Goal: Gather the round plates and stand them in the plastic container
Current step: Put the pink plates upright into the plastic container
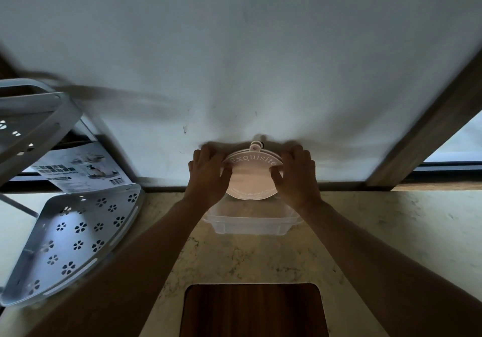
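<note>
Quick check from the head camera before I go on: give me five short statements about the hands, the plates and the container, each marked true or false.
1. Both hands hold the plates. True: the left hand grips one side and the right hand the other.
2. The plates lie flat on the counter. False: they stand on edge, faces toward the camera, over the container.
3. The front plate reads "Exquisite". True.
4. The container sits on the perforated rack. False: it sits on the counter by the wall; the rack is off to the left.
5. The container is opaque black. False: it is clear plastic.
</note>
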`<state>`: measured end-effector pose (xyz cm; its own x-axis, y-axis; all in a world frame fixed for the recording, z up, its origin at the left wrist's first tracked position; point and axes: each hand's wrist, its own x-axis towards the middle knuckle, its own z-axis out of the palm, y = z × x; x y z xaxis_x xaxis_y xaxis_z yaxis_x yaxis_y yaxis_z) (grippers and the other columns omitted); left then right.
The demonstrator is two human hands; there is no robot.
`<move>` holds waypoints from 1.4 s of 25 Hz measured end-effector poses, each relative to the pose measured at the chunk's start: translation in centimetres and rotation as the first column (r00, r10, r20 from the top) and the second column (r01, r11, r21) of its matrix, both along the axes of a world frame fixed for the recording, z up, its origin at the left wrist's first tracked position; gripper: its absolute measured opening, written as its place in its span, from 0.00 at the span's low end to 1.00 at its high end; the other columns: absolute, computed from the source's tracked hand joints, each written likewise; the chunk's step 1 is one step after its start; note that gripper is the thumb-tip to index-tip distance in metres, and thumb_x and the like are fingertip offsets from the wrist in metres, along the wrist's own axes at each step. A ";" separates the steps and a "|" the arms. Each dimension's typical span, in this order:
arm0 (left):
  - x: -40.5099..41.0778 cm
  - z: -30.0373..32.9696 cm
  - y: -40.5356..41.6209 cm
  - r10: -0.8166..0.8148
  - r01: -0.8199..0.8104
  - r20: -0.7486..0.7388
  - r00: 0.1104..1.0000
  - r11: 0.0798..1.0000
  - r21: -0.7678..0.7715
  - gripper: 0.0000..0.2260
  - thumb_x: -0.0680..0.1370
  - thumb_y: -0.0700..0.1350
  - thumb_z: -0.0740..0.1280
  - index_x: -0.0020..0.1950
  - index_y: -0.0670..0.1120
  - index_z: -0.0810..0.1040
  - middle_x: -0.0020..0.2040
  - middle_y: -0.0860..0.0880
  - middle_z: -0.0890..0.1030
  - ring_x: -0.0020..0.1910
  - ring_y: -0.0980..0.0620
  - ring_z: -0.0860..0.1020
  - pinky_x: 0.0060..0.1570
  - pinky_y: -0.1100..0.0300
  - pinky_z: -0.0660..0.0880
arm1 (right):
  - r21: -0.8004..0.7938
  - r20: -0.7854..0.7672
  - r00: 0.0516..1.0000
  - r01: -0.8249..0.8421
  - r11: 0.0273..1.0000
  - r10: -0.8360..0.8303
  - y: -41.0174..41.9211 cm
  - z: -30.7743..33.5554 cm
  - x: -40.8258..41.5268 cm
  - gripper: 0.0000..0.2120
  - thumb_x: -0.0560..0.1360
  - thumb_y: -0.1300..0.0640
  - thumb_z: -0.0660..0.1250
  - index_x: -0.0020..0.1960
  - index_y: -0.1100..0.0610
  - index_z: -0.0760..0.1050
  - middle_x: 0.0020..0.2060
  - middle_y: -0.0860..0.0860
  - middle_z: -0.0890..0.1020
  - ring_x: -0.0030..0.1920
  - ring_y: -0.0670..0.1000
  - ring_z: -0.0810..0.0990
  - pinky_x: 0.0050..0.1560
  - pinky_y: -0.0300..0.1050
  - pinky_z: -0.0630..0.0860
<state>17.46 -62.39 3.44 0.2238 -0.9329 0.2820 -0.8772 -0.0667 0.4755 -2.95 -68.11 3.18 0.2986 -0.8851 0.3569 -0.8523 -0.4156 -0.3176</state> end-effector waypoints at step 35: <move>2.8 -0.2 1.8 -0.307 0.301 0.121 0.944 0.951 0.066 0.10 0.80 0.49 0.63 0.58 0.48 0.77 0.51 0.49 0.79 0.54 0.47 0.73 0.54 0.50 0.66 | 0.050 -0.084 0.943 -0.318 0.947 0.322 0.5 0.6 -1.6 0.11 0.74 0.56 0.71 0.56 0.55 0.76 0.48 0.53 0.83 0.48 0.57 0.78 0.48 0.47 0.61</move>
